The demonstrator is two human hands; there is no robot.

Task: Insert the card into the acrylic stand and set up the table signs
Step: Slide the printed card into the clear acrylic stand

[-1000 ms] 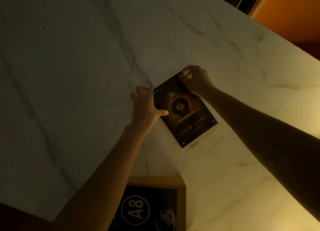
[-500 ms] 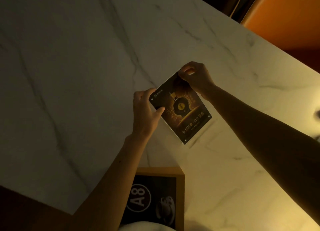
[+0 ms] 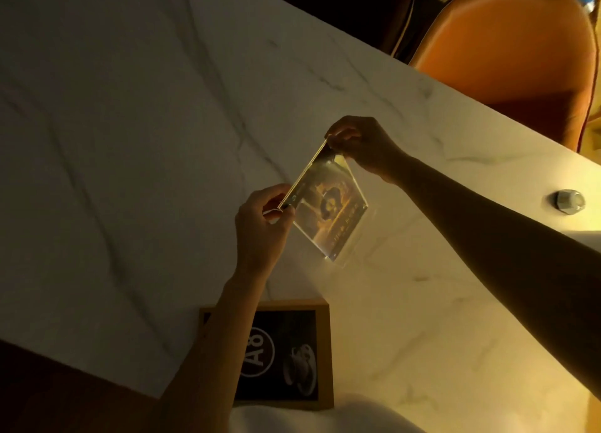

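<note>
A clear acrylic stand (image 3: 328, 208) with a dark printed card inside it is tilted up off the marble table (image 3: 130, 139), its lower edge near the tabletop and its upper edge raised toward me. My left hand (image 3: 260, 224) pinches the stand's near upper corner. My right hand (image 3: 361, 146) pinches the far upper corner. Warm light glares off the acrylic face, so the card's print is blurred.
A wooden-framed black sign (image 3: 286, 354) marked A8 lies flat near the table's front edge, under my left forearm. A small round glass object (image 3: 569, 201) sits at the right. An orange chair (image 3: 507, 42) stands beyond the far table edge.
The stand with the card lay flat on the table under both hands; both hands have now lifted its upper edge so it tilts toward upright. The view shifted slightly.
</note>
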